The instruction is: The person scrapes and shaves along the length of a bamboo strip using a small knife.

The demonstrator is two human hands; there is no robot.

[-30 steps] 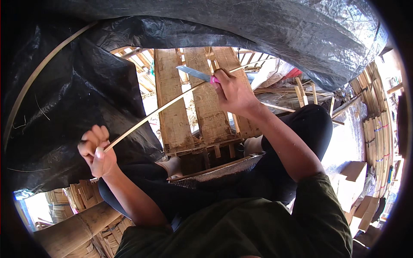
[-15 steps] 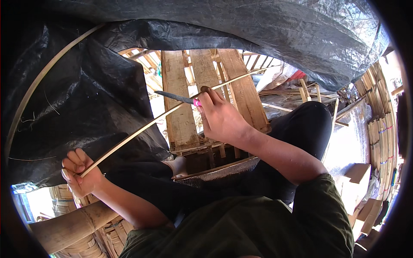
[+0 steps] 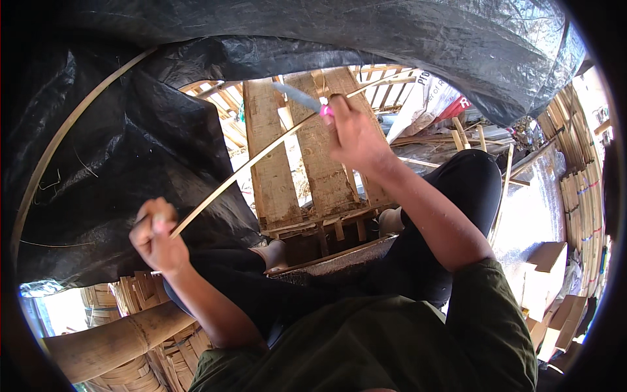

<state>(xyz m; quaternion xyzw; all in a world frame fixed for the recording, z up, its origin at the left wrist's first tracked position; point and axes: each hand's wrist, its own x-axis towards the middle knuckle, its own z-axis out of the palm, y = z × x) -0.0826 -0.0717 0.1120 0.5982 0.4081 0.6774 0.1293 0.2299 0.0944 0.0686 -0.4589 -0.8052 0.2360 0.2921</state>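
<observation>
A long, thin bamboo strip runs slantwise from my left hand at lower left up past my right hand. The left fingers are curled round its lower end, a little blurred by motion. My right hand is closed on a knife with a grey blade and a bit of pink at the grip. The blade points up and left, above the strip. The strip passes at my right fingers and continues beyond them; whether they also pinch it is hidden.
Wooden planks lie ahead of my feet. Black plastic sheeting covers the left and hangs across the top, with a curved bamboo strip over it. A thick bamboo pole lies at lower left, a cardboard box at right, bundled bamboo strips beyond.
Both hands have moved up and to the right, carrying the strip and knife along. The left hand has shifted in from the left. The strip's far end has risen.
</observation>
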